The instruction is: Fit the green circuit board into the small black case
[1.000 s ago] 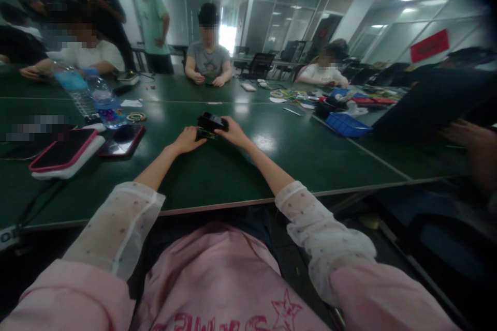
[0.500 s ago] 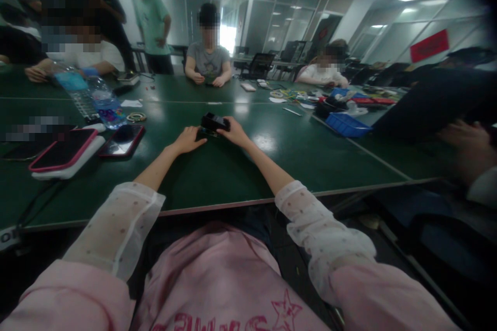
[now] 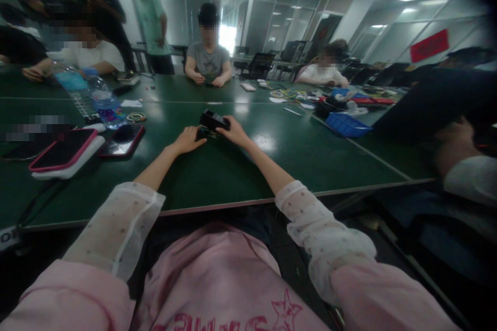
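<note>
Light is reflected in soft patches by the smooth green tabletop (image 3: 240,176), above which a boxy black object (image 3: 212,120) with crisp edges and a grey upper patch is held near the middle. Its right end is gripped between the thumb and fingers of the right hand (image 3: 235,132). Beneath it, a small thin piece (image 3: 209,132) with a faint glint can be seen, though its material is too blurred to be told. The left hand (image 3: 188,139) is placed just beside that piece, thumb pointed toward it; whether it is gripped by the fingertips cannot be told. Both forearms are partly covered by sheer, dotted white sleeves. To the left, a glossy phone with a dark red rim (image 3: 122,140) is laid flat near a ring-shaped roll (image 3: 135,117) and a ribbed, clear plastic bottle (image 3: 106,103). To the right, a blue plastic tray (image 3: 347,125) is set near tangled wires (image 3: 295,95).
</note>
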The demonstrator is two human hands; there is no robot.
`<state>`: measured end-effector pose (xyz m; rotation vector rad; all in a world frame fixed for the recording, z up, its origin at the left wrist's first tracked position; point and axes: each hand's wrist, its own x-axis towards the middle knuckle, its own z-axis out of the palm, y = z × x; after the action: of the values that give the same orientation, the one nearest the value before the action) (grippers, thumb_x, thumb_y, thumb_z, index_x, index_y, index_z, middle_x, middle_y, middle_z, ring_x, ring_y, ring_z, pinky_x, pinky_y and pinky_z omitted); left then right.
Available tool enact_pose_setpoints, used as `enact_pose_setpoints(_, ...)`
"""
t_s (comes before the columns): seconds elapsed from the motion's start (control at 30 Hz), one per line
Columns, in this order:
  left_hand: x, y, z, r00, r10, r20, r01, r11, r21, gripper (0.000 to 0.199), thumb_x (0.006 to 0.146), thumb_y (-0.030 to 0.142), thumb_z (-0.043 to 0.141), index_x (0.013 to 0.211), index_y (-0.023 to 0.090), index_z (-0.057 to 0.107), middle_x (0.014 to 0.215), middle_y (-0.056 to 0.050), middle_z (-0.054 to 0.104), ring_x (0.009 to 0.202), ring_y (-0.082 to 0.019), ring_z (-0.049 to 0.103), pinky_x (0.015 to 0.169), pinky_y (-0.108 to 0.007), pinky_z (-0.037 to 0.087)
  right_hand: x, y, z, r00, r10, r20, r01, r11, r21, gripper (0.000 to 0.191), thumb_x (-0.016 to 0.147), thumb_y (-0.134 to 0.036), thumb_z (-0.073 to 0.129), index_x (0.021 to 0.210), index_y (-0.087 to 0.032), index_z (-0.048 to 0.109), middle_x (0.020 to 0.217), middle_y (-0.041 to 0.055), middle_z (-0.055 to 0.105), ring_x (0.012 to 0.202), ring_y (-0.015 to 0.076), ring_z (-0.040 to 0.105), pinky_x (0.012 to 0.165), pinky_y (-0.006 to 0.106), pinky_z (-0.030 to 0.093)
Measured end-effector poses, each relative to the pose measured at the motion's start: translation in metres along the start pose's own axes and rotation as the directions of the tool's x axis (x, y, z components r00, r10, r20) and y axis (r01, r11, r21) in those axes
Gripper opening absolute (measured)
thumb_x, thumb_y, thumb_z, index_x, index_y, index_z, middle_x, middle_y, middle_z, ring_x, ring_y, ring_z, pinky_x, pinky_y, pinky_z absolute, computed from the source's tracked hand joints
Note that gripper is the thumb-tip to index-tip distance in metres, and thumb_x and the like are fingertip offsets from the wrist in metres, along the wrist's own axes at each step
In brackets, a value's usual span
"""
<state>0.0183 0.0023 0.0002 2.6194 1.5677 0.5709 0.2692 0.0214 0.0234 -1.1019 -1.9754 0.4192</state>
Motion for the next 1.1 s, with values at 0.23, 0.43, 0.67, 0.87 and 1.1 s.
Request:
enact_pose_setpoints(0.23, -0.001, 0.002, -0.002, 1.0, 0.016, -0.02, -0.017, 1.0, -0.016, 0.074, 0.093, 0.059, 0.044, 0.143, 0.006, 0.045, 0.14, -0.022, 0.054, 0.128, -0.037, 0.05, 0.11, -0.049, 0.04, 0.006, -0.007, -0.012, 0.988, 0.038, -0.148, -0.04, 0.999, -0.011, 0.068, 0.084, -0.062, 0.064, 0.131, -0.016, 0.049, 0.125, 0.0168, 0.065, 0.117, 0.0315, 0.062, 0.104, 0.046, 0.048)
enact_pose_setpoints(0.43, -0.001, 0.003, -0.004, 0.999, 0.031, -0.026, -0.032, 0.999, -0.036, 0.071, 0.092, 0.06, 0.045, 0.143, 0.011, 0.046, 0.141, -0.02, 0.055, 0.126, -0.037, 0.051, 0.109, -0.051, 0.04, 0.004, 0.003, -0.025, 0.946, 0.108, -0.305, -0.152, 0.98, -0.125, 0.057, 0.09, -0.046, 0.062, 0.134, -0.015, 0.047, 0.131, 0.0192, 0.06, 0.124, 0.0327, 0.056, 0.107, 0.051, 0.045)
enact_pose_setpoints(0.67, 0.001, 0.004, -0.003, 1.0, 0.006, 0.001, -0.006, 1.0, -0.014, 0.073, 0.092, 0.062, 0.044, 0.138, 0.006, 0.049, 0.136, -0.023, 0.056, 0.125, -0.038, 0.05, 0.106, -0.051, 0.042, -0.007, 0.028, -0.028, 0.905, 0.282, -0.317, -0.378, 0.876, -0.299, 0.05, 0.086, -0.027, 0.068, 0.129, -0.009, 0.052, 0.127, 0.0219, 0.06, 0.124, 0.034, 0.057, 0.107, 0.05, 0.047)
enact_pose_setpoints(0.87, 0.001, 0.002, -0.002, 1.0, 0.003, -0.005, -0.003, 1.0, -0.021, 0.072, 0.091, 0.062, 0.044, 0.138, 0.008, 0.05, 0.137, -0.021, 0.056, 0.126, -0.037, 0.05, 0.108, -0.05, 0.041, -0.009, 0.032, -0.028, 0.892, 0.359, -0.275, -0.44, 0.831, -0.34, 0.046, 0.085, -0.027, 0.069, 0.124, -0.008, 0.052, 0.127, 0.0248, 0.06, 0.124, 0.0378, 0.056, 0.105, 0.055, 0.047)
enact_pose_setpoints(1.1, 0.0, 0.004, -0.004, 1.0, -0.003, -0.006, 0.003, 0.999, -0.034, 0.074, 0.091, 0.065, 0.043, 0.14, 0.01, 0.049, 0.138, -0.021, 0.056, 0.126, -0.038, 0.05, 0.107, -0.051, 0.042, -0.008, 0.038, -0.024, 0.899, 0.305, -0.315, -0.401, 0.863, -0.308, 0.042, 0.081, -0.028, 0.071, 0.117, -0.013, 0.053, 0.12, 0.0216, 0.063, 0.119, 0.0377, 0.057, 0.102, 0.059, 0.048)
